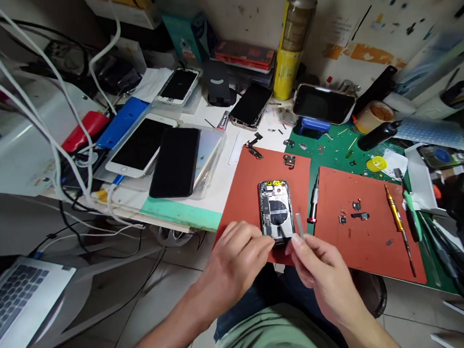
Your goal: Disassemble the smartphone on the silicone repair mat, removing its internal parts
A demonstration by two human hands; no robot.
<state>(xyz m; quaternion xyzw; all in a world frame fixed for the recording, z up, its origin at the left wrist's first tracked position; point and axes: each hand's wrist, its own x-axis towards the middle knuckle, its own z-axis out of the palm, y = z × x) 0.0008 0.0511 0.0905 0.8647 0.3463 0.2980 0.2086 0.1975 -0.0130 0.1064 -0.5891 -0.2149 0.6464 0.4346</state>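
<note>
An opened phone housing (276, 208) lies on the left red mat (241, 194), its metal inside and dark round coil facing up. My left hand (241, 250) is closed at the phone's lower left corner, its fingertips pinched; what they hold, if anything, is too small to tell. Just right of the phone's bottom edge, my right hand (315, 258) pinches a thin flat metal tool (299, 225) that points upward. A screwdriver (314, 200) rests between the two mats. Small phone parts (289, 161) sit above the phone.
The right red mat (340, 251) bears small parts (360, 216) and a gold screwdriver (395, 210). Several phones lie at the back and left, among them a black one (175, 162). A yellow spray can (292, 42) stands at the back. White cables (55, 149) hang at the left.
</note>
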